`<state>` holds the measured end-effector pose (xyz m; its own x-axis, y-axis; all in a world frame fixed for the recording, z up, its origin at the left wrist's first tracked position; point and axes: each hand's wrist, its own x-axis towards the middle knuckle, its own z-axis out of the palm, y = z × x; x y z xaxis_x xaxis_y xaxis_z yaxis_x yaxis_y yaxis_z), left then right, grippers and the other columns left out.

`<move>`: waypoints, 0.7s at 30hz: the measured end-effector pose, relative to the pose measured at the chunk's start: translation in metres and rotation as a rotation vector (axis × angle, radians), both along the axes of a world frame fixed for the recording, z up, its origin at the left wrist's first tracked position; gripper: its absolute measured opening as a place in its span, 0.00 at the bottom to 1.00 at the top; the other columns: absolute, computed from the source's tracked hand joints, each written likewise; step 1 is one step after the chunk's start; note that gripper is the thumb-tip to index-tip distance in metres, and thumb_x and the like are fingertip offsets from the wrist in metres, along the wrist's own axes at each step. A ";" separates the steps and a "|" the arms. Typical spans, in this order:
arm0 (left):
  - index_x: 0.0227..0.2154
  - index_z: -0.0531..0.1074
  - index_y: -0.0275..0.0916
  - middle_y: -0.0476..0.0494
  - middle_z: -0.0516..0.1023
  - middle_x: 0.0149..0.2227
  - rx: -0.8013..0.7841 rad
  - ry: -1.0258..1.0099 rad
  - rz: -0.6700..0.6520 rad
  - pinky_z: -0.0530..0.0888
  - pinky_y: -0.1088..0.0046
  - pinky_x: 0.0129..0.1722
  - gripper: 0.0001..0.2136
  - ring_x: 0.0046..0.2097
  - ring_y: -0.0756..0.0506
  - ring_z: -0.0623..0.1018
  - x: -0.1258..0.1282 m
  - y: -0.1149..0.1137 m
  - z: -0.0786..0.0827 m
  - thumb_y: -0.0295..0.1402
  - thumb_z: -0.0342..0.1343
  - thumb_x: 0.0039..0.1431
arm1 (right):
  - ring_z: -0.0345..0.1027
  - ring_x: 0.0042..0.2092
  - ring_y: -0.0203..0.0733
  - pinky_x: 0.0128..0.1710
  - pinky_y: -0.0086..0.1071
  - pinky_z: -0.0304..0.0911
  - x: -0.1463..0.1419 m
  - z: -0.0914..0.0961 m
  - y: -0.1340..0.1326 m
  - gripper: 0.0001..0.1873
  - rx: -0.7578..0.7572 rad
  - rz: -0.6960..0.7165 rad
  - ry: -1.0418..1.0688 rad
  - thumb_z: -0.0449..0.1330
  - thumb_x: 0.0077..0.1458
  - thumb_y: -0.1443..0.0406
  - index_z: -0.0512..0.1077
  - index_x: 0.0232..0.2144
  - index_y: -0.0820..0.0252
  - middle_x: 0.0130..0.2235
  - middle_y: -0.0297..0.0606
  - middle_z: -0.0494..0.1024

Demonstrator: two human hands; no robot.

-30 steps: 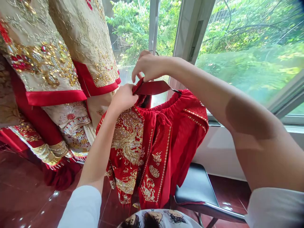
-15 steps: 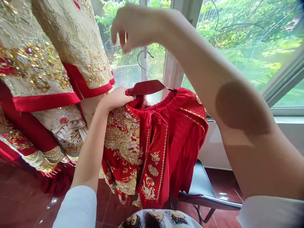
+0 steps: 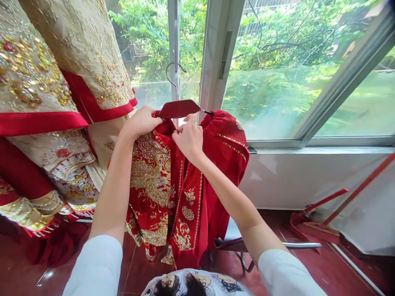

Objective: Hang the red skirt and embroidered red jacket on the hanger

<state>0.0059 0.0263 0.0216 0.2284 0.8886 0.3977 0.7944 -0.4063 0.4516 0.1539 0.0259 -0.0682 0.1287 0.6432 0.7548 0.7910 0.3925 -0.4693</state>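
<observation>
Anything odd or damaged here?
Nothing looks spilled or torn. One oddity: the hook on the hanger catches nothing visible, so the red garment seems held up by the left hand and right hand.

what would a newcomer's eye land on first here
Probably the red garment with gold embroidery, mid-picture, with the left hand and right hand at its top edge and a dark red hanger just above. Next, perhaps, the cream beaded garments along the picture's left side, and the bright green foliage outside the windows behind.
</observation>
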 end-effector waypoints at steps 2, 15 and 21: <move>0.22 0.70 0.38 0.48 0.65 0.22 0.019 0.006 -0.021 0.61 0.71 0.29 0.07 0.27 0.48 0.65 -0.002 0.002 0.000 0.36 0.53 0.48 | 0.70 0.34 0.46 0.47 0.47 0.61 0.004 0.007 0.000 0.22 0.011 0.005 0.019 0.51 0.51 0.72 0.56 0.50 0.63 0.29 0.38 0.75; 0.45 0.71 0.44 0.39 0.64 0.61 0.567 0.446 -0.288 0.56 0.50 0.62 0.16 0.66 0.31 0.57 0.037 -0.017 0.004 0.31 0.58 0.52 | 0.66 0.30 0.37 0.35 0.34 0.65 0.042 0.032 0.010 0.22 0.105 0.116 0.052 0.55 0.49 0.73 0.56 0.46 0.59 0.28 0.30 0.72; 0.54 0.68 0.42 0.34 0.68 0.57 0.536 0.511 -0.273 0.64 0.56 0.55 0.20 0.58 0.36 0.67 0.062 0.003 0.001 0.25 0.47 0.59 | 0.65 0.28 0.36 0.28 0.31 0.61 0.047 0.034 0.027 0.22 0.046 0.213 0.248 0.57 0.45 0.72 0.55 0.43 0.58 0.26 0.28 0.69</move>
<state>0.0677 0.0292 0.0225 0.6806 0.4917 0.5432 0.6917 -0.6758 -0.2549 0.2013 0.0526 -0.0338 0.1783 0.6413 0.7463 0.5529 0.5621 -0.6151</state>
